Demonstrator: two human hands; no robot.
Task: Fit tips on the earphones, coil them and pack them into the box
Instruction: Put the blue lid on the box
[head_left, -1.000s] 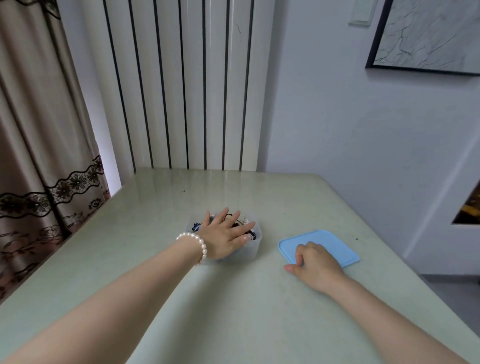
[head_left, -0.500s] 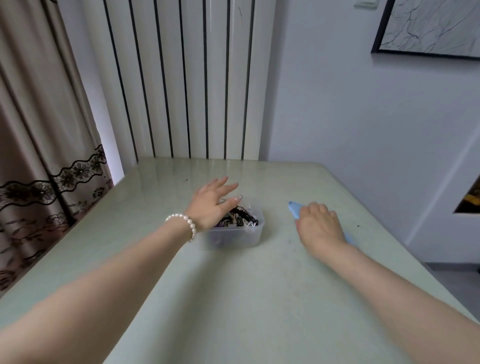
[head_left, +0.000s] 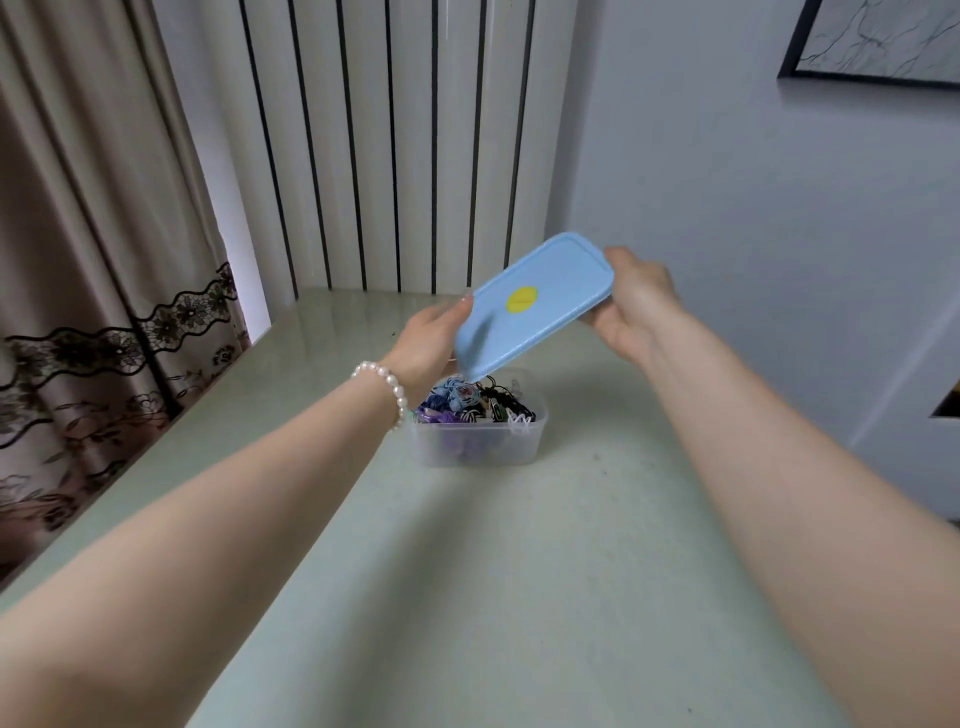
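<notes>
A clear plastic box (head_left: 478, 447) stands on the pale green table (head_left: 519, 597), filled with coiled earphones (head_left: 470, 402) in blue, purple, black and white. Above it a light blue lid (head_left: 535, 306) with a yellow round sticker is held tilted in the air, its low end over the box's far side. My left hand (head_left: 431, 338) grips the lid's left end, thumb on its edge. My right hand (head_left: 631, 304) grips the lid's right end. A pearl bracelet sits on my left wrist.
A white slatted radiator panel (head_left: 405, 145) stands behind the table's far edge. A brown curtain (head_left: 93, 260) hangs at the left. The white wall at the right carries a framed picture (head_left: 878, 41). Bare tabletop lies in front of the box.
My right hand lifted the blue lid off the table and swung it left over the box. My left hand left the box and took hold of the lid's other end.
</notes>
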